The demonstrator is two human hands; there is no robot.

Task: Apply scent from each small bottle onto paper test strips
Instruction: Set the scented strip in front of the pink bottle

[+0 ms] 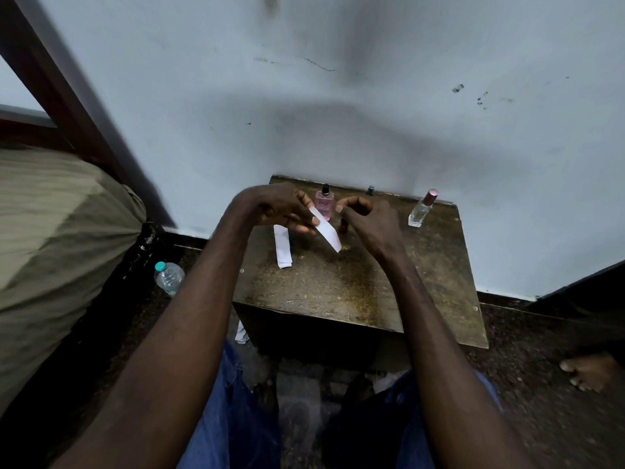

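My left hand (284,208) pinches a white paper strip (327,231) that slants down to the right over the small wooden table (338,286). My right hand (367,218) is curled close beside the strip's lower end, around a slim dark vial (343,227) that it mostly hides. Behind the hands, a pink bottle (324,203) with a black cap stands by the wall. At the table's back right stands a clear bottle (421,211) with a pink cap. More white strips (282,247) lie on the table, under my left hand.
A small dark cap or bottle (371,190) stands against the wall. On the floor are a plastic water bottle (168,277), a scrap of paper (241,333) and, at the right, another person's bare foot (588,370). An olive cushion (57,252) fills the left.
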